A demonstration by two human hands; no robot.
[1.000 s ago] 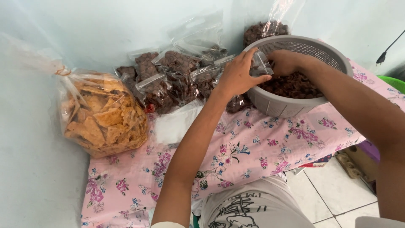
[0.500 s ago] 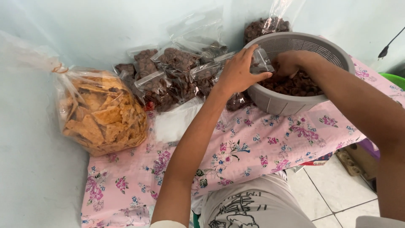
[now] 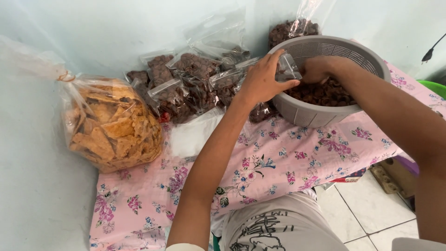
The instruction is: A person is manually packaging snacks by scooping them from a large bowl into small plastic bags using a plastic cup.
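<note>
The left hand (image 3: pixel 265 81) closes its grip on a small clear plastic pouch (image 3: pixel 287 69), fingers curled over its top edge, holding it at the near rim of the round grey perforated plastic basket (image 3: pixel 325 49). The right hand (image 3: pixel 320 69) reaches into the basket, fingers bunched among the dark brown snack pieces (image 3: pixel 325 93); whether it grasps any, I cannot tell. The basket sits on the table's pink floral cloth (image 3: pixel 260 162), beside filled clear pouches (image 3: pixel 186 83) and 1 large tied bag of orange chips (image 3: pixel 111 125).
</note>
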